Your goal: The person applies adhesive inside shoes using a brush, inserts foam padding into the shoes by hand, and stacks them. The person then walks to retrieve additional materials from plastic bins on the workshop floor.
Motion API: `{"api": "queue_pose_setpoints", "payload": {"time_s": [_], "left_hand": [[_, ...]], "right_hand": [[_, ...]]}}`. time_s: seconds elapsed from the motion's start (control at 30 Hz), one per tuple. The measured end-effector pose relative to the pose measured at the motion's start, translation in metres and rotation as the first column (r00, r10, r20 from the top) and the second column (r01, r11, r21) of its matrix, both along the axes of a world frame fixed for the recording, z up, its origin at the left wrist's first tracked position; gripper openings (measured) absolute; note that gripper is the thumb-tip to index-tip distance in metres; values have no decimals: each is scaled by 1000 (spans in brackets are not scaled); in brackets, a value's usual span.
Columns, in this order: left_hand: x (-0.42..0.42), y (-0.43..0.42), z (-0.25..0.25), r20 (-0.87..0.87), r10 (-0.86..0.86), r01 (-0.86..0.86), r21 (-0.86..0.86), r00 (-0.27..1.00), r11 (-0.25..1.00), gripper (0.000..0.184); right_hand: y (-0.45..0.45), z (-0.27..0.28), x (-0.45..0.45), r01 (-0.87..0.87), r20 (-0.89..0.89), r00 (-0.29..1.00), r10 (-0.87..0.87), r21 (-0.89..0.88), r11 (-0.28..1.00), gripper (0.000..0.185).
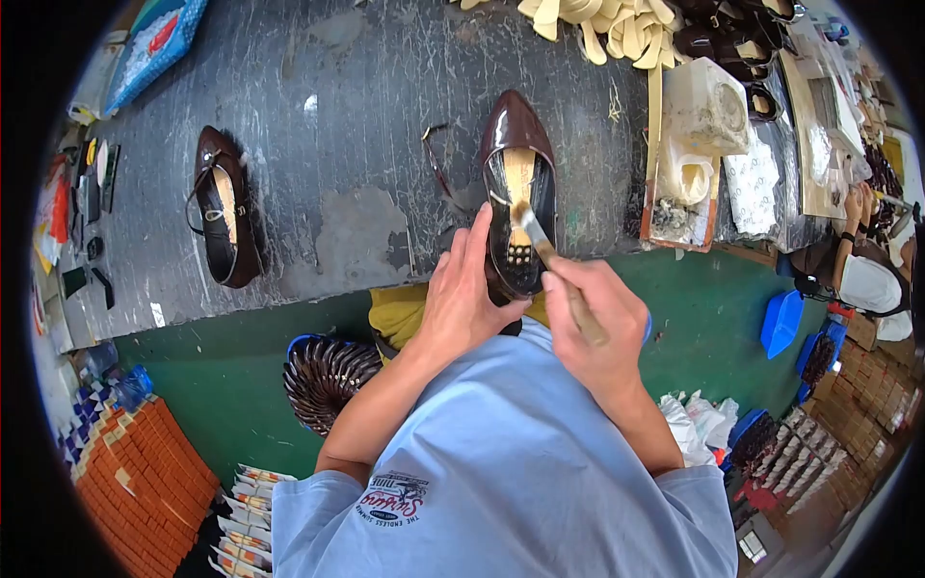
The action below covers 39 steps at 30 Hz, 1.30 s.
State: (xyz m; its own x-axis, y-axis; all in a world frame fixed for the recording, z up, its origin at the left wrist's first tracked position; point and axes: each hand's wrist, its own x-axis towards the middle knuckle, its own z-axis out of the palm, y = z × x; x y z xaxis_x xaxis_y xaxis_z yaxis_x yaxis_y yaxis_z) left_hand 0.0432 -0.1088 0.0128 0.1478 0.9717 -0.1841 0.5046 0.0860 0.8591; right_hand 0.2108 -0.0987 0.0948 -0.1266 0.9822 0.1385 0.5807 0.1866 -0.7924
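Your view is bright and evenly lit, with a small white glint on the dark bench [337, 144] and glossy highlights along the toe of the brown shoe [515, 130]. Shadows stay soft; you can't tell from here where the lamps are. The wide lens bends your scene strongly toward the sides, curving the bench and tilting the orange stack [145, 482], and black fills the corners. Your middle area looks fairly sharp, while small details at the far right edge turn soft and hard to read.

"Surfing", "THE ENDLESS SUMMER" on blue shirt [549, 462]
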Motion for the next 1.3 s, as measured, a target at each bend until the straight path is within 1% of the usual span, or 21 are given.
{"api": "queue_pose_setpoints", "payload": {"time_s": [0.07,0.17,0.2,0.3,0.33,0.37,0.43,0.5,0.57,0.63,0.7,0.73,0.77,0.83,0.87,0.93,1.03,1.1,1.17,1.2,1.3], "left_hand": [[-1,3,5,-8,1,-1,-9,1000,1000,129],[-4,7,14,-37,-26,24,-51,999,998,129],[-4,8,16,-41,-29,27,-63,999,998,129],[-16,16,36,-131,-79,72,-58,988,996,133],[-26,27,53,-100,-104,92,-110,990,990,130],[-36,44,66,-100,-105,96,-92,989,991,110],[-46,90,69,-179,-55,82,151,982,985,78],[-26,150,59,-208,96,4,433,973,901,54],[3,213,32,-122,236,-117,604,964,789,40],[29,261,10,-214,398,-128,725,892,677,29],[31,299,-19,-275,381,-76,717,883,693,23],[33,305,-17,-307,372,-50,710,876,703,20],[32,305,-17,-251,346,-64,720,904,691,17],[27,286,15,-143,286,-92,734,947,673,11],[24,269,27,-157,251,-41,769,955,638,7],[17,220,43,-368,163,176,729,915,662,5],[12,145,45,-527,-19,369,568,850,735,6],[8,107,35,-573,-88,425,486,815,764,12],[10,79,39,-587,-128,435,418,800,798,14],[9,69,39,-571,-132,424,416,810,804,14],[6,47,40,-521,-138,387,407,842,827,14]], "right_hand": [[10,-9,2,-121,17,993,120,50,991,19],[6,-7,8,-234,107,964,242,-78,969,26],[7,2,9,-248,86,963,254,-69,966,27],[8,20,19,-155,-72,985,159,59,986,25],[9,30,23,-88,-103,990,99,108,990,24],[12,32,29,-32,-124,991,54,170,985,24],[14,33,46,86,-169,985,-39,282,956,25],[15,29,55,189,-180,973,-141,286,939,24],[16,28,60,267,-199,956,-214,302,915,24],[11,27,60,315,-232,938,-257,258,913,23],[6,23,62,336,-258,926,-274,239,911,23],[3,21,65,342,-258,925,-277,253,905,23],[0,18,68,348,-258,924,-283,261,900,23],[-2,10,75,367,-270,915,-299,250,896,22],[-3,6,78,379,-280,908,-313,226,897,21],[-4,-2,83,391,-303,894,-329,171,904,21],[2,-6,86,376,-292,903,-315,184,908,22],[5,-7,87,364,-311,902,-299,178,914,23],[6,-5,85,373,-330,893,-307,158,914,24],[8,-3,84,365,-309,904,-295,200,909,25],[6,-5,83,374,-310,901,-305,195,907,24]]}}
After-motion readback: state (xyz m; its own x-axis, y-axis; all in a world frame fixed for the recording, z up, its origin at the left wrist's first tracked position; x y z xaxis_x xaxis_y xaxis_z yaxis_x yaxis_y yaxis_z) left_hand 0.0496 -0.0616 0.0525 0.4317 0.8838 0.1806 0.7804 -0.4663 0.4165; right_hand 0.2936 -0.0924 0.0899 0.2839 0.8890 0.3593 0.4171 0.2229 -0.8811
